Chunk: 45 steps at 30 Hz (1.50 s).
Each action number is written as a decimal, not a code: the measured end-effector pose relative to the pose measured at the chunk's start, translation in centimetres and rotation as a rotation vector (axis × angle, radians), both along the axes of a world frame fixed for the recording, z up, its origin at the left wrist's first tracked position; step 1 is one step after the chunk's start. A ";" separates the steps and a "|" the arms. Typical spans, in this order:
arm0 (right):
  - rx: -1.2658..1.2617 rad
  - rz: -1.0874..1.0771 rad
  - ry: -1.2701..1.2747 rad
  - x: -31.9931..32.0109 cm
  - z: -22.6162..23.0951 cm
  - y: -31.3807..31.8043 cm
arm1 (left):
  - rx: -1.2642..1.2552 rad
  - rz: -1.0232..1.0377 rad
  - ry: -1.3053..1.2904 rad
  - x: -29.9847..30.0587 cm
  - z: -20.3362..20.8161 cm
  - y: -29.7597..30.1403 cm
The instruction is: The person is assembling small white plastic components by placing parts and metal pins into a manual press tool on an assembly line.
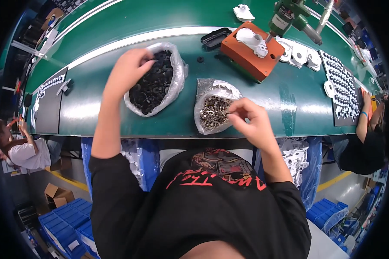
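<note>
My left hand (132, 69) is over the rim of a clear plastic bag (177, 64) full of black plastic parts (153, 84). Its thumb and index finger are apart, and nothing shows clearly between them. A smaller clear bag (199, 116) of metal screws (214, 113) lies to the right of it. At this bag's right edge, the thumb and index finger of my right hand (250, 118) are pinched together on what looks like a screw, mostly hidden by the fingertips.
An orange block fixture (250, 56) holding a white casting (253, 41) stands under a green press head (283, 19). Beside it are a black tray (215, 38) and more white castings (299, 54). Boards of small parts (341, 88) flank the bench. People work at both ends.
</note>
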State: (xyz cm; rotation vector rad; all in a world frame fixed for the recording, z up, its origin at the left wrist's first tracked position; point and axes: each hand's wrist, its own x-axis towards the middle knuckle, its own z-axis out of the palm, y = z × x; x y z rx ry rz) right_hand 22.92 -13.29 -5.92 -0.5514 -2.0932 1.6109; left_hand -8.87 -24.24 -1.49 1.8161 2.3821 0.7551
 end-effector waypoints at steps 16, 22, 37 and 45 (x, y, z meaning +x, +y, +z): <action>-0.335 -0.164 0.271 2.9 -0.3 2.0 | -0.089 0.186 0.231 -1.5 -4.8 -4.0; -0.353 -0.221 0.261 4.7 -1.1 2.5 | -0.118 0.208 0.015 -1.6 -3.6 -3.4; -0.477 -0.273 0.337 5.6 -1.1 3.4 | 0.058 -0.259 -0.445 3.4 1.2 12.8; -0.459 -0.432 0.331 9.0 -2.7 3.0 | -0.100 -0.405 -0.466 8.8 0.1 28.1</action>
